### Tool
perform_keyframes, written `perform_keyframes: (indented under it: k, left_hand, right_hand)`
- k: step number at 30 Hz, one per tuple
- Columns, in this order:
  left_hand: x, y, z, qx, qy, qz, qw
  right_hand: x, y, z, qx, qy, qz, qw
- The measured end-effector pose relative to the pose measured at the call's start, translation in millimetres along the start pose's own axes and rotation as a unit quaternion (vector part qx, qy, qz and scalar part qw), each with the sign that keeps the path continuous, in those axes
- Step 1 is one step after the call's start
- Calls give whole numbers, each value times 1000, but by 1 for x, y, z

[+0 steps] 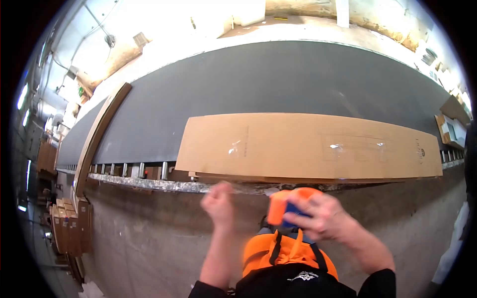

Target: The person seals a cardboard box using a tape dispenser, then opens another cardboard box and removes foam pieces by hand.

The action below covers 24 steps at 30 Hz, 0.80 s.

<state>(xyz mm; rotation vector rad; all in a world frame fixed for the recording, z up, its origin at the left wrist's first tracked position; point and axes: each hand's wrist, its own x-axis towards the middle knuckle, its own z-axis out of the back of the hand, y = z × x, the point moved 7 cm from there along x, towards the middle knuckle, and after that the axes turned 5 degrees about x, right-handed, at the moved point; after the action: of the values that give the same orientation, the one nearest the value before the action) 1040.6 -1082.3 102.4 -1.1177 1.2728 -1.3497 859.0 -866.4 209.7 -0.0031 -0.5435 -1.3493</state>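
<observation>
My left hand (219,202) is closed in front of the table's near edge, slightly blurred; whether anything small is inside it is hidden. To its right, my right hand (320,214) grips an orange and blue object (283,208) above my waist. Beyond both hands, a long flat cardboard box (308,144) lies on the dark work surface (278,74), with printed marks and shiny tape patches on top.
A long narrow carton (102,124) lies across the surface at the left. Stacked brown boxes (67,223) stand at the lower left. An open box (452,130) sits at the far right. Metal rollers (141,170) show along the near edge.
</observation>
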Motion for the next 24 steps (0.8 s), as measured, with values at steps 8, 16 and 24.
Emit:
perform_keyframes:
  k: [8, 16, 24]
  left_hand:
    - [112, 54, 97, 405, -187, -183, 876]
    - [125, 77, 86, 399, -200, -242, 861]
    - [147, 123, 92, 42, -260, -37, 964]
  right_hand:
    - [7, -42, -26, -108, 175, -57, 977]
    - [29, -55, -58, -137, 229, -93, 959]
    - [46, -58, -70, -139, 224, -118, 957]
